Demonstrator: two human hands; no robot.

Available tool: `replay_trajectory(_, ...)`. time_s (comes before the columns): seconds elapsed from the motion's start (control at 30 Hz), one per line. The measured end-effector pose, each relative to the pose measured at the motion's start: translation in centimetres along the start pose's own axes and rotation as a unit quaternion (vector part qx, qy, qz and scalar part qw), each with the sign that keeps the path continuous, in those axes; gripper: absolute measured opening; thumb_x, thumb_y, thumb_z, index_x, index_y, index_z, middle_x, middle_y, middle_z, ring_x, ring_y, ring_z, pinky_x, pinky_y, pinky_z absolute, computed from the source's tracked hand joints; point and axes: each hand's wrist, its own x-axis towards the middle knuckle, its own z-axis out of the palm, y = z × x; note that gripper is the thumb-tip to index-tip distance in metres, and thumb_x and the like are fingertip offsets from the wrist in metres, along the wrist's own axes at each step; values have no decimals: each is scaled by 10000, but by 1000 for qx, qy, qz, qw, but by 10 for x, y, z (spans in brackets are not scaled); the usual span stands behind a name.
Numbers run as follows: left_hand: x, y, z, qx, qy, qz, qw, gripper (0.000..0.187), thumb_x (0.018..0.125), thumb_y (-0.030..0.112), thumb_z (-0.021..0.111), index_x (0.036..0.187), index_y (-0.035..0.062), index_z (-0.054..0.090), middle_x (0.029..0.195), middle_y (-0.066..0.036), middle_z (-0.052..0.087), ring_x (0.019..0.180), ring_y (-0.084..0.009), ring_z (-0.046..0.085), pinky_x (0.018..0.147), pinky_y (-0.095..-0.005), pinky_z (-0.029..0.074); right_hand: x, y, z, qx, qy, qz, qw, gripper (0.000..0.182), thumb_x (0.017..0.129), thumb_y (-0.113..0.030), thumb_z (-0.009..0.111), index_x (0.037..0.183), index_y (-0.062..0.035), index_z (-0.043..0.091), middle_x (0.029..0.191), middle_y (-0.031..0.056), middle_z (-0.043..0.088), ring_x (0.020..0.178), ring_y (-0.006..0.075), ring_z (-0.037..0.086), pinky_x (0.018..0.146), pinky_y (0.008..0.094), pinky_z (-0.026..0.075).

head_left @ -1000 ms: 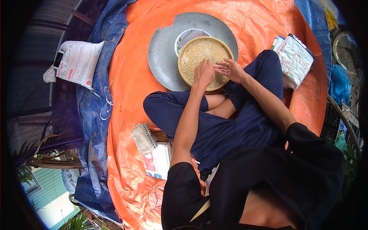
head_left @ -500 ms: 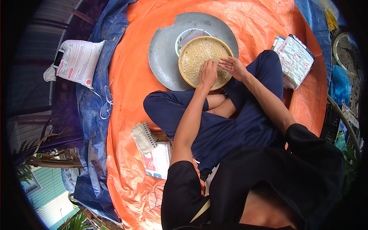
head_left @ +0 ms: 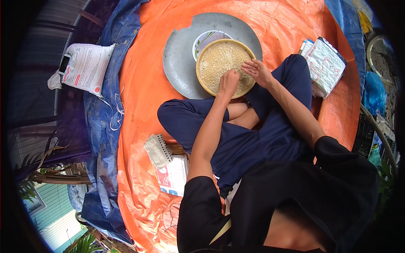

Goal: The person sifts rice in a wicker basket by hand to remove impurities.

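A round, shallow basket with a light wooden rim (head_left: 199, 75) holds a layer of pale grains (head_left: 225, 55). Over the near part of the grains is my left hand (head_left: 229, 81), its fingers curled in a pinch; whatever is between them is too small or hidden to see. My right hand (head_left: 257, 72) is at the basket's right edge, fingers stretched out and palm turned toward the left hand. Partly under the basket lies a white bowl with a green leaf pattern (head_left: 206, 39). Both rest on a large grey round tray (head_left: 177, 63) with a broken edge.
An orange tarpaulin (head_left: 143, 76) covers the ground, with blue sheeting (head_left: 99, 139) along the left. A printed white sack (head_left: 86, 67) lies at left, a folded white bag (head_left: 325, 67) at right. By my left arm are a spiral notebook (head_left: 157, 151) and printed packaging (head_left: 175, 175).
My left hand's fingers have drawn in from a looser curl to a tighter pinch, slightly lower and apart from the right fingertips. My right hand has barely moved.
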Motion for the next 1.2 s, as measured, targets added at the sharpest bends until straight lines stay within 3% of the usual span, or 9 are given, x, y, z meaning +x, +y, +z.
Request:
replay_trajectory(0.17,4,-5,-17,-67,15,-80,994,114,815,14,566,842,18,676,863,-169,628,831,-330,651,727,-429,524,-2,0,2,-10,-15,15,1000,489,987,-304,428,1262,100,458,1195,209,589,1126,267,594,1016,329,468)
replay_trajectory(0.27,6,-12,-27,-106,74,-79,989,147,798,-3,601,896,38,702,865,-171,659,783,-327,667,701,-414,528,-3,0,3,-12,-21,22,999,499,985,-310,429,1266,100,456,1185,209,595,1125,269,594,1017,335,466)
replay_trajectory(0.33,9,-14,-34,-200,68,-157,965,139,801,-1,622,897,39,713,871,-154,675,776,-274,681,688,-365,530,-2,3,4,-16,-29,24,999,505,985,-315,428,1268,103,455,1178,210,599,1120,272,596,1011,339,468)
replay_trajectory(0.4,12,-15,-44,-301,34,-235,924,153,817,2,648,959,10,705,911,-117,701,779,-173,688,679,-277,530,0,5,3,-17,-31,36,999,510,984,-319,428,1265,106,457,1172,212,602,1115,276,598,1005,340,471)
replay_trajectory(0.47,10,-46,-14,-508,42,-220,832,192,846,28,661,1029,-31,668,919,-89,692,782,-163,678,690,-251,529,-2,7,6,-16,-18,53,998,513,984,-322,429,1260,110,462,1168,215,604,1110,281,601,998,340,474)
replay_trajectory(0.6,10,-41,-38,-616,0,-310,724,239,860,24,663,1091,-33,633,961,-100,681,839,-162,679,734,-222,528,-4,7,10,-25,-18,50,998,497,979,-327,451,1217,108,491,1170,236,601,1107,306,605,968,351,497)
replay_trajectory(0.7,11,-43,-39,-682,7,-329,653,260,873,8,643,1127,-34,611,998,-100,670,887,-164,670,754,-219,528,-2,8,6,-27,-10,50,998,482,979,-328,452,1197,98,509,1152,225,616,1073,297,625,950,339,510)
replay_trajectory(0.87,10,-42,-42,-706,10,-344,619,257,905,33,601,1152,-42,604,977,-106,671,899,-173,672,776,-224,535,-8,6,11,-42,-5,54,998,450,989,-311,429,1184,83,525,1139,214,626,1049,267,640,931,320,523)
replay_trajectory(1.2,10,-42,-46,-715,-5,-334,614,268,892,33,613,1141,-66,600,995,-130,667,926,-203,677,811,-242,548,-3,14,7,-69,-29,71,995,445,989,-299,425,1185,88,523,1142,215,628,1043,259,639,945,337,514)
